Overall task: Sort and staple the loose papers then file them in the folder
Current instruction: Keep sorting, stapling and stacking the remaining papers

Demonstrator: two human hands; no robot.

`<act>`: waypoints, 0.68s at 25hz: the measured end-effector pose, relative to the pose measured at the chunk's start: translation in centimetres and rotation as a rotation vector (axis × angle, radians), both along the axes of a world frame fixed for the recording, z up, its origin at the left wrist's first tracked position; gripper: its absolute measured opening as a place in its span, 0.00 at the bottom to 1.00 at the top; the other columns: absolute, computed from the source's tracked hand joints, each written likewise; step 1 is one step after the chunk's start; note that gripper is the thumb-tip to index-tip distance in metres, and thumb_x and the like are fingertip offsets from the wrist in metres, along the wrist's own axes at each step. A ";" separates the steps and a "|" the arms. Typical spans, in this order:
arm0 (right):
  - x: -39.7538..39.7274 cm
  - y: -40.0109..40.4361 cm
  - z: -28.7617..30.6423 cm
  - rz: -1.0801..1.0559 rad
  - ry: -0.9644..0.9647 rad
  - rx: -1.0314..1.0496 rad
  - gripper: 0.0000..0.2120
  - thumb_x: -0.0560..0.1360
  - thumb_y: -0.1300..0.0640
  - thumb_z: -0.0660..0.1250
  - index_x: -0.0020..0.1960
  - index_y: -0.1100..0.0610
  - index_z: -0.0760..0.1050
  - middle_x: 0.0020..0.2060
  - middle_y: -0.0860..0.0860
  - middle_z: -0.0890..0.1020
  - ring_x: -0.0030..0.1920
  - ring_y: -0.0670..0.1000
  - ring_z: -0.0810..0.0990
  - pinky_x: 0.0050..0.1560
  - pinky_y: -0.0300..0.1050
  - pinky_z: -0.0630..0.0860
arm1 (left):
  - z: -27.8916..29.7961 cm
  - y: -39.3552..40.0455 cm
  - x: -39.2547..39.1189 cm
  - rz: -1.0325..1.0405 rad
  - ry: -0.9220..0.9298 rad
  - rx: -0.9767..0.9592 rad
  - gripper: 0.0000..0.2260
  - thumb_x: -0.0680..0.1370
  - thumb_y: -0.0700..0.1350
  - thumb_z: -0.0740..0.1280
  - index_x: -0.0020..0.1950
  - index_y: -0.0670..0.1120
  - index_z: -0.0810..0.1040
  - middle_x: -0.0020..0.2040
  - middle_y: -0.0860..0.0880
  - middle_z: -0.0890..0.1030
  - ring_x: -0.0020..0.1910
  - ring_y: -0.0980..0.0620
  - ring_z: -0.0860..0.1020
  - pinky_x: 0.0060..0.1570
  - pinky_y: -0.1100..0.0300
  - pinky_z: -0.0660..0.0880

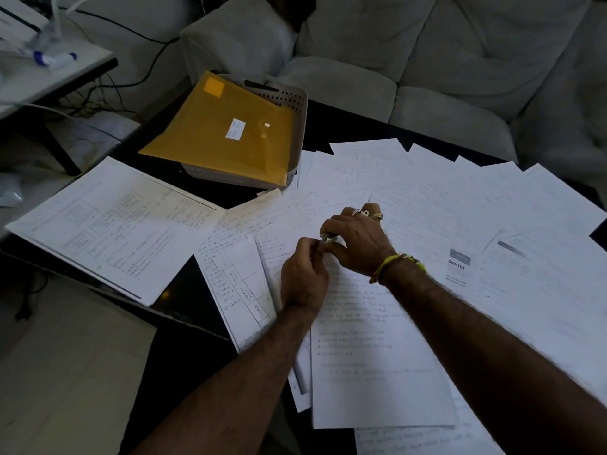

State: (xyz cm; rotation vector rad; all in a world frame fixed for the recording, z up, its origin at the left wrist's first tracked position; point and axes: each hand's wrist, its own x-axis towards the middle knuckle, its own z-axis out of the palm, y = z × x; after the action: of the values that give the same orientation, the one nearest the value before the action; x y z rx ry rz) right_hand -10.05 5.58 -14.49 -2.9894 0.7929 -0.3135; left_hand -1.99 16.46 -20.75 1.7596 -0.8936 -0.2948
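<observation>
One grey sofa fills the far side, and one black table stands before it. Loose papers, too many and too overlapped to count, fan across the table's right half; one separate stack lies at the left, its long axis running toward the far right. One yellow folder lies tilted across one grey basket. Two hands meet over the papers: the right hand curls round a small metal stapler, and the left hand pinches at its near end
</observation>
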 end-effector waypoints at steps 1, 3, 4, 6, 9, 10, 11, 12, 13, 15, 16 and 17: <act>-0.1 -0.1 0.0 0.008 0.002 0.002 0.06 0.73 0.46 0.67 0.46 0.47 0.78 0.41 0.42 0.82 0.44 0.48 0.77 0.51 0.52 0.59 | -0.1 0.0 0.0 -0.001 -0.006 0.000 0.06 0.80 0.47 0.65 0.54 0.46 0.76 0.44 0.52 0.83 0.42 0.56 0.79 0.42 0.61 0.79; 0.0 -0.5 0.1 0.030 0.030 0.046 0.12 0.74 0.41 0.64 0.50 0.46 0.78 0.44 0.42 0.82 0.47 0.47 0.77 0.52 0.53 0.61 | -0.1 -0.1 0.0 0.005 -0.014 0.008 0.07 0.80 0.47 0.65 0.55 0.46 0.76 0.44 0.51 0.83 0.41 0.55 0.81 0.42 0.59 0.80; -0.1 -0.8 0.1 0.035 0.020 0.109 0.16 0.73 0.38 0.63 0.53 0.46 0.78 0.47 0.42 0.82 0.49 0.46 0.77 0.54 0.53 0.63 | -0.2 -0.1 0.1 0.004 -0.016 0.011 0.08 0.80 0.48 0.64 0.56 0.46 0.76 0.44 0.51 0.84 0.41 0.55 0.81 0.41 0.58 0.81; -0.5 -1.5 -0.3 0.013 -0.145 0.286 0.22 0.72 0.35 0.63 0.58 0.47 0.77 0.51 0.42 0.81 0.52 0.44 0.78 0.57 0.56 0.70 | -0.2 -0.1 0.0 -0.011 -0.007 0.008 0.10 0.81 0.49 0.63 0.59 0.47 0.75 0.45 0.51 0.84 0.40 0.55 0.81 0.40 0.57 0.81; -1.0 -3.2 -1.3 -0.225 -0.461 0.379 0.22 0.71 0.38 0.68 0.58 0.51 0.78 0.51 0.46 0.81 0.52 0.47 0.80 0.56 0.55 0.76 | -0.1 -0.1 -0.1 -0.003 -0.018 0.016 0.13 0.81 0.45 0.63 0.65 0.48 0.76 0.47 0.49 0.84 0.43 0.54 0.82 0.42 0.61 0.80; -1.0 -3.8 -1.6 -0.351 -0.415 0.322 0.21 0.71 0.38 0.69 0.57 0.51 0.78 0.51 0.47 0.81 0.53 0.48 0.79 0.57 0.56 0.74 | -0.1 -0.1 -0.1 -0.003 -0.022 0.017 0.14 0.81 0.44 0.63 0.66 0.48 0.76 0.46 0.48 0.84 0.42 0.53 0.81 0.41 0.61 0.80; -0.9 -4.5 -2.1 -0.461 -0.301 0.275 0.20 0.71 0.39 0.69 0.57 0.50 0.78 0.51 0.48 0.81 0.54 0.50 0.78 0.59 0.57 0.71 | -0.2 -0.1 -0.2 -0.008 -0.026 0.017 0.14 0.80 0.44 0.63 0.66 0.49 0.76 0.43 0.48 0.84 0.39 0.53 0.81 0.39 0.61 0.80; -0.6 -4.8 -2.5 -0.521 -0.182 0.273 0.19 0.72 0.40 0.69 0.57 0.49 0.78 0.53 0.49 0.81 0.55 0.52 0.77 0.60 0.56 0.68 | -0.2 -0.1 -0.1 -0.012 -0.030 0.018 0.14 0.81 0.44 0.63 0.66 0.49 0.76 0.42 0.49 0.84 0.38 0.53 0.80 0.38 0.60 0.80; -0.2 -5.1 -3.0 -0.546 -0.115 0.307 0.20 0.72 0.40 0.69 0.59 0.49 0.78 0.55 0.50 0.80 0.57 0.53 0.76 0.61 0.56 0.67 | -0.3 -0.2 0.0 -0.013 -0.032 0.020 0.14 0.81 0.44 0.62 0.66 0.50 0.76 0.41 0.49 0.83 0.37 0.54 0.79 0.37 0.59 0.80; 0.4 -4.9 -3.4 -0.552 -0.147 0.353 0.24 0.73 0.40 0.68 0.64 0.52 0.76 0.60 0.53 0.78 0.62 0.55 0.74 0.64 0.56 0.67 | -0.2 -0.2 0.0 -0.008 -0.034 0.019 0.14 0.81 0.44 0.62 0.66 0.50 0.75 0.40 0.50 0.83 0.36 0.54 0.78 0.37 0.58 0.80; 0.5 -4.4 -3.5 -0.558 -0.232 0.329 0.25 0.74 0.41 0.67 0.65 0.54 0.75 0.61 0.55 0.77 0.62 0.56 0.74 0.65 0.55 0.67 | -0.1 -0.2 -0.1 -0.004 -0.036 0.019 0.14 0.81 0.44 0.62 0.67 0.50 0.75 0.41 0.49 0.83 0.37 0.54 0.79 0.37 0.59 0.79; 0.4 -3.6 -3.5 -0.574 -0.347 0.269 0.24 0.76 0.43 0.66 0.65 0.56 0.75 0.61 0.56 0.77 0.62 0.56 0.74 0.65 0.54 0.67 | 0.0 -0.2 -0.2 -0.001 -0.041 0.016 0.15 0.80 0.44 0.63 0.67 0.50 0.75 0.42 0.49 0.83 0.38 0.53 0.80 0.38 0.60 0.79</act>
State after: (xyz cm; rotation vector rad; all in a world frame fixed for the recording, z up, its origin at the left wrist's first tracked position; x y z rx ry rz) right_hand -9.64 1.99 -17.97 -2.3141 1.4857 -0.6544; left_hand -2.24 16.26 -20.78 1.7853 -0.9244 -0.2679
